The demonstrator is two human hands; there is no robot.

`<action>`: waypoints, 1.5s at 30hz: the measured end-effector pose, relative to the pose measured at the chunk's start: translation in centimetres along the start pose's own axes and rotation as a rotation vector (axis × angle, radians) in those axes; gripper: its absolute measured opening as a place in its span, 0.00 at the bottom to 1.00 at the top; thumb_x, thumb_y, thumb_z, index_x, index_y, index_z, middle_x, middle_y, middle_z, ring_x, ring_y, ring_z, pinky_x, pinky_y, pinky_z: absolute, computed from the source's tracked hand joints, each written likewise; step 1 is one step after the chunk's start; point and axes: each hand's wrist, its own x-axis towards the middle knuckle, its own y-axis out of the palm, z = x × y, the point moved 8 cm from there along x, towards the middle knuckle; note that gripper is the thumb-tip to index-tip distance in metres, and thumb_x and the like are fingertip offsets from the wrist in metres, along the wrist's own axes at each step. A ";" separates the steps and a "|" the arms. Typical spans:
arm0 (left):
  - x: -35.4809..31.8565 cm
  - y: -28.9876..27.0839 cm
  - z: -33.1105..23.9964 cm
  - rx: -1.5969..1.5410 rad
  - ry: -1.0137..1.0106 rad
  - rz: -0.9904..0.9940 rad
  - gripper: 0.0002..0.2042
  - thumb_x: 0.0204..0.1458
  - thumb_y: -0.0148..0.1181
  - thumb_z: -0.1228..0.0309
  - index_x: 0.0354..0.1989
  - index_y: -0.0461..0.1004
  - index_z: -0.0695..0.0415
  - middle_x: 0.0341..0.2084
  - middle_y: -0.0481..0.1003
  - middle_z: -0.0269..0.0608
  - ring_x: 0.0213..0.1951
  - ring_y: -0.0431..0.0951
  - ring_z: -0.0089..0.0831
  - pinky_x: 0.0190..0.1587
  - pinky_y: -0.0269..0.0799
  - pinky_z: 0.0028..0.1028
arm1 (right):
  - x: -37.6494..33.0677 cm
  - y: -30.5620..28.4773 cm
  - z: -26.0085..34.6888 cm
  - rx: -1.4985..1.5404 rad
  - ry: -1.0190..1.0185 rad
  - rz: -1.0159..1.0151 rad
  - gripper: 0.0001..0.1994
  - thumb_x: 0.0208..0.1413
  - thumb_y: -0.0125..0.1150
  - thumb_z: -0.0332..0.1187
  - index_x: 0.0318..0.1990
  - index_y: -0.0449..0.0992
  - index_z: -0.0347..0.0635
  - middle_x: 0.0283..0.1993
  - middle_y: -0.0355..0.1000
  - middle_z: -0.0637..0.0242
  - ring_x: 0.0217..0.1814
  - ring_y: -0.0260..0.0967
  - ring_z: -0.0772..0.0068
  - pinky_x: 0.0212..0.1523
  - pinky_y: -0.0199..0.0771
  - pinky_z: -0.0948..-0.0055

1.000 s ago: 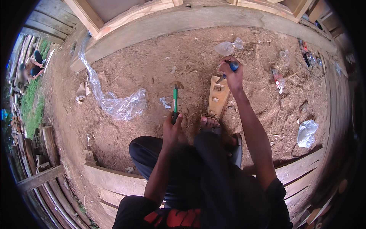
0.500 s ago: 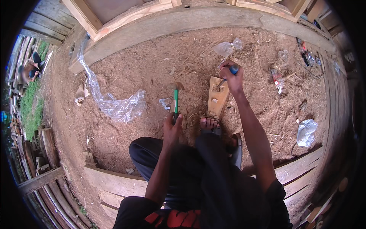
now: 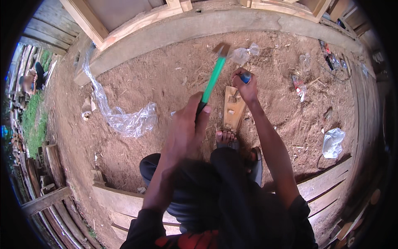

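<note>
My left hand [image 3: 188,126] is wrapped round the black grip of a claw hammer [image 3: 213,80] with a green shaft. The hammer is raised, its metal head up and away from me, left of the wooden block. In my right hand [image 3: 248,88] is a chisel [image 3: 245,77] with a blue handle, its blade mostly hidden and pointing down at the block. The tapered wooden block [image 3: 233,108] lies on the ground with cut recesses in its top face. My sandalled foot [image 3: 226,137] is against its near end.
Crumpled clear plastic [image 3: 132,120] lies at left, and plastic bags [image 3: 333,143] at right and beyond the block. A power tool with a cord [image 3: 328,60] sits far right. Planks [image 3: 174,35] border the dirt floor [image 3: 174,66]. Another person [image 3: 33,79] is far left.
My left hand has lifted the hammer up and toward the camera, its head swinging to the right. My right hand with the chisel has shifted slightly left.
</note>
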 end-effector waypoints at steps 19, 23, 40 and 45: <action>1.2 3.6 0.6 0.146 0.098 0.127 0.18 0.62 0.49 0.70 0.59 0.63 0.64 0.18 0.70 0.51 0.18 0.73 0.40 0.23 0.65 0.36 | -0.9 0.7 -0.8 -0.214 -0.170 -0.017 0.03 0.52 0.60 0.26 0.29 0.74 0.38 0.23 0.71 0.71 0.25 0.66 0.85 0.26 0.68 0.76; 0.5 -0.9 -4.0 -0.056 -0.027 -0.116 0.19 0.62 0.49 0.67 0.59 0.63 0.64 0.17 0.70 0.49 0.18 0.74 0.38 0.23 0.68 0.36 | -0.2 0.5 -0.4 0.001 -0.092 0.025 0.02 0.52 0.58 0.24 0.29 0.74 0.38 0.26 0.71 0.74 0.27 0.64 0.87 0.28 0.66 0.80; 0.9 3.7 -2.1 0.100 0.064 0.111 0.19 0.61 0.51 0.69 0.59 0.64 0.66 0.16 0.69 0.53 0.17 0.73 0.45 0.24 0.67 0.39 | -0.2 0.1 -1.9 -0.040 -0.049 -0.017 0.03 0.52 0.61 0.25 0.30 0.74 0.37 0.26 0.71 0.72 0.28 0.66 0.85 0.30 0.69 0.79; 0.4 1.1 -4.5 -0.112 -0.085 0.031 0.19 0.61 0.51 0.69 0.59 0.64 0.64 0.18 0.71 0.55 0.20 0.75 0.51 0.25 0.66 0.44 | -0.5 0.4 -1.8 -0.031 -0.041 0.035 0.02 0.52 0.60 0.25 0.30 0.74 0.36 0.26 0.72 0.71 0.29 0.67 0.84 0.31 0.69 0.77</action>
